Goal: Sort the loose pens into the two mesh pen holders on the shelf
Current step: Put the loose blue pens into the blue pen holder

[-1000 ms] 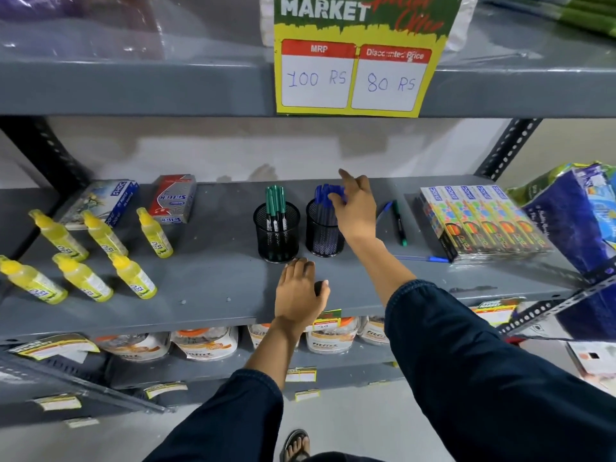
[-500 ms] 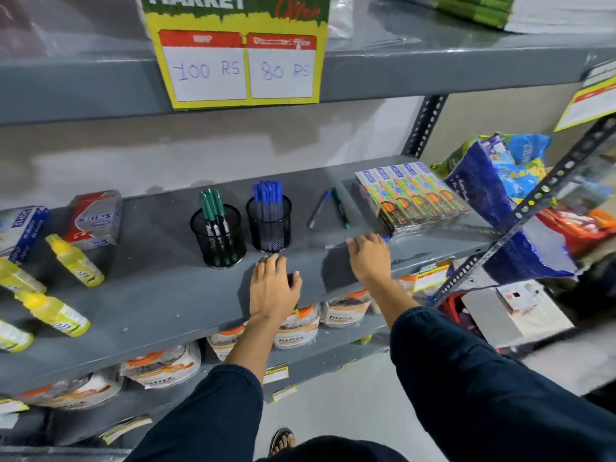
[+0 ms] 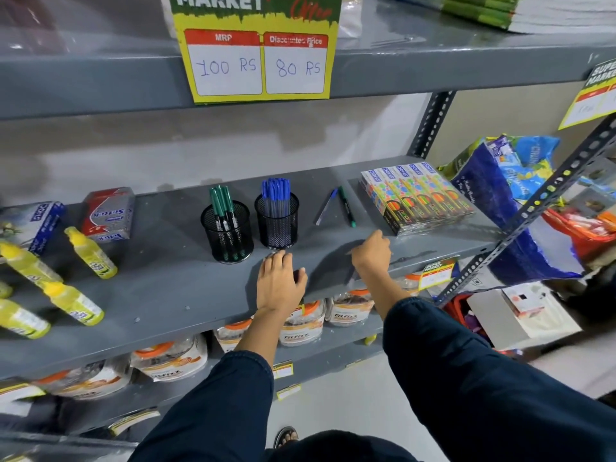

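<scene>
Shelf (image 3: 173,288): grey metal, middle tier; holds everything below.
L holder (image 3: 226,232): black mesh cup, upright, centre of shelf; green-capped pens standing in it.
R holder (image 3: 277,222): black mesh cup, just beside L holder on its right; blue-capped pens standing in it, tightly bunched.
Loose pens: blue pen (image 3: 327,206) + green pen (image 3: 346,205) lying flat, right of R holder, tops nearly touching, lower ends spread apart; between holder and box pack.
Box pack (image 3: 416,199): row of colourful boxes, wrapped, right end of shelf.
L hand (image 3: 279,284): palm down flat on shelf, just in front of R holder; fingers extended, together, thumb out; grips nothing.
R hand (image 3: 372,252): near shelf front edge, in front of loose pens; fingers curled down toward shelf; what's under fingertips – can't tell, blurred.
Glue bottles (image 3: 90,252): yellow, lying on left part of shelf.
</scene>
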A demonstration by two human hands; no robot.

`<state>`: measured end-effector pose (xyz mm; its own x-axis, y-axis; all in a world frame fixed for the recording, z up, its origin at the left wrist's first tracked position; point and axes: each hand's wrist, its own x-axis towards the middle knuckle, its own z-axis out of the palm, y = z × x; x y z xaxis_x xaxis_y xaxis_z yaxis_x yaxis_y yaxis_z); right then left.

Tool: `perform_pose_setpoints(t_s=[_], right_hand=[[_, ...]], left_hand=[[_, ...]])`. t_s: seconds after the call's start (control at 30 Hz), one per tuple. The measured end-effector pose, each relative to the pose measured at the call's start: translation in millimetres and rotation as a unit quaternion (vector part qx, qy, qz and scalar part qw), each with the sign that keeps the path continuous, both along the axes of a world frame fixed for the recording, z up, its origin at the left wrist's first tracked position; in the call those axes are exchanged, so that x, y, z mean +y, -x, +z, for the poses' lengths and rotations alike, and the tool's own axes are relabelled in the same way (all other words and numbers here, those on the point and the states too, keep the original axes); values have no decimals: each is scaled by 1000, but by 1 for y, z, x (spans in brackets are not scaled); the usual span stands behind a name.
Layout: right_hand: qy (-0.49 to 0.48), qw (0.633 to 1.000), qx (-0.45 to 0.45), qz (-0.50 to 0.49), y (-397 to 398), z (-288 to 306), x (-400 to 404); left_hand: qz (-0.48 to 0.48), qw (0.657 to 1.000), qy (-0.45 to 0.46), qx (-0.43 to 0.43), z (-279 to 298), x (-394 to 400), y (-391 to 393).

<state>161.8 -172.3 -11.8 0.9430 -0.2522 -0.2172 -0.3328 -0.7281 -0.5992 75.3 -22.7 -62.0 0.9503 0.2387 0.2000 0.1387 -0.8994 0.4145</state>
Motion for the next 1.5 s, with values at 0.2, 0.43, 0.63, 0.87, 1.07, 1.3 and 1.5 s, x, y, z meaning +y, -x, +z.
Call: perform_pose_setpoints(t_s=[0.2,0.43,0.63,0.87,1.07,1.3,1.5], right_hand=[[-77,993,-78,46,-19,29,18],[-265,914,-282,122,-27,90,79],[-213,904,-285,238,-21,87,124],[-31,923,-187,334,-19,55,137],[36,918,-179,352,-25,48,138],[38,915,-227,331,-29,51,134],[6,970,-186,159,-46,28,94]], left_hand=[[-3,1000,3,6,3,8,4],[14,1000,17,-23,-2,21,12],[27,998,35,-33,-1,21,13],[33,999,23,-29,-2,21,11],[33,999,2,-15,-2,21,11],[31,999,2,-10,-1,20,12],[38,998,11,-40,-3,21,13]])
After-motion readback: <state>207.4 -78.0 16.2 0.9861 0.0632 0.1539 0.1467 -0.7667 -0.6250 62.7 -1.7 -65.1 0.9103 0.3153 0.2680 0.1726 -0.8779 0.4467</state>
